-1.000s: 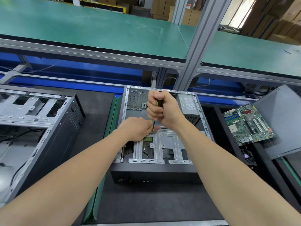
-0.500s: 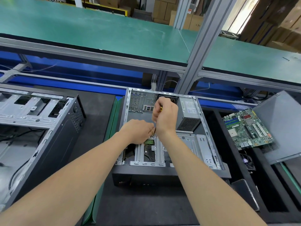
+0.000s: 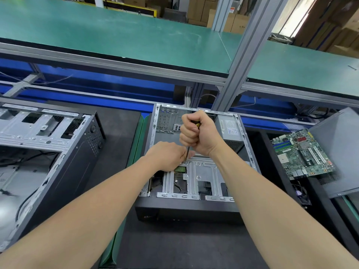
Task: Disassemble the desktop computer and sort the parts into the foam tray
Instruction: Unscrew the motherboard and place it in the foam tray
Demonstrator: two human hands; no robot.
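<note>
Screwdriver (image 3: 187, 152) upright on a screw (image 3: 186, 163).
Right hand (image 3: 198, 134) fists the handle, left hand (image 3: 167, 156) pinches the shaft; hold it plumb, press down, turn slowly.

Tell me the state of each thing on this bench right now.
Centre case, lying on its side, side panel off.
Power supply, inside the centre case.
Screwdriver, upright, tip on the drive cage.
Right hand, grips the screwdriver handle.
Left hand, pinches the screwdriver shaft near the tip.
Motherboard, out of the case, in the foam tray.
Left case, open.
</note>
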